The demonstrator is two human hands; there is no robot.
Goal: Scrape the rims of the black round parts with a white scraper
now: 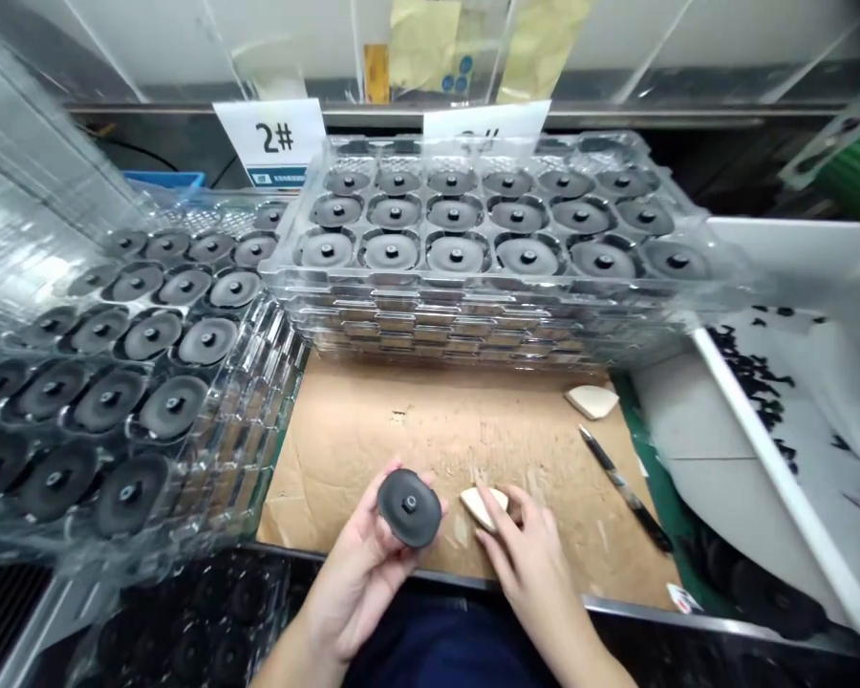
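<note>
From where I stand, the black disc [410, 508] is up in the left hand [362, 566], pinched at its edge by the fingers, its face with the small centre stub turned upward. The white block [474, 506] lies just to the right of that disc, apart from it, on the cardboard [373, 420]. The right hand [536, 547] is nearer the block, its fingertips on it; whether they squeeze it I can't tell. The block's narrow end points left, toward the disc.

Counting up: one disc in hand, two white blocks, the second [592, 402] farther off, near the knife [622, 487], which is the only one and slants with its handle toward the person. The top back tray [437, 284] shows eighteen discs, three rows of six; the left tray [230, 368] is cut off by the view, so its full count escapes me
</note>
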